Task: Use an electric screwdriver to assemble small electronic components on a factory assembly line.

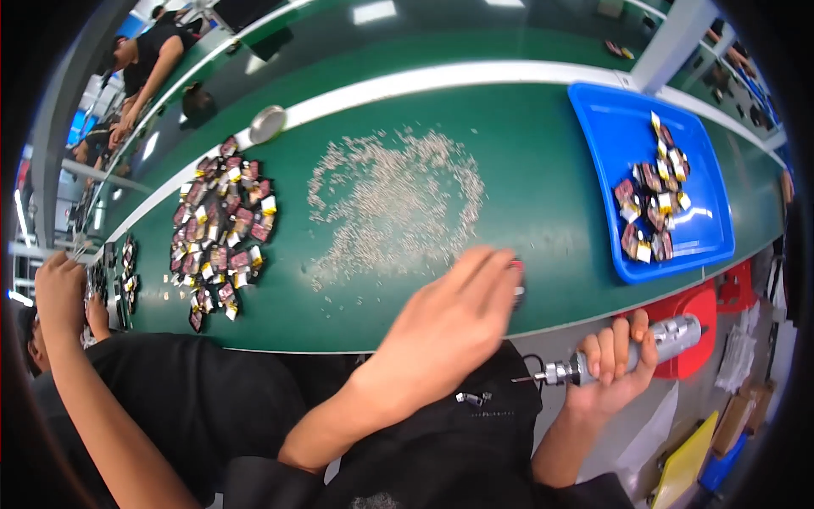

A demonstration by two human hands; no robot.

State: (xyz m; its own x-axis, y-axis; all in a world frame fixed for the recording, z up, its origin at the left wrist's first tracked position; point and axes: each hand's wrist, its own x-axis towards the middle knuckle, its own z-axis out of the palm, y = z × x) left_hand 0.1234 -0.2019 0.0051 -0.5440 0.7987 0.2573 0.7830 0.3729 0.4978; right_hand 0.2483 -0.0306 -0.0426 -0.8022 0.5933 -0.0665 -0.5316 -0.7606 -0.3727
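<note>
My left hand [449, 327] reaches over the front edge of the green bench, its fingers bent together around a small dark part with a red spot [518, 284]. Most of that part is hidden behind the fingers. Beyond the edge, at the right, my right hand [615, 360] is wrapped around a silver-grey electric screwdriver [680, 333]. The screwdriver's bit points left, toward my left hand. Scattered ahead of my left hand lies a wide spread of tiny silvery pieces [394, 199] that look like screws.
A heap of small dark blocks [222, 225] with pinkish and white faces sits at the left. At the right stands a blue tray [593, 136] holding similar blocks. A round metal lid or dish [268, 125] rests near the far rail. A co-worker's arm [102, 399] is close on my left.
</note>
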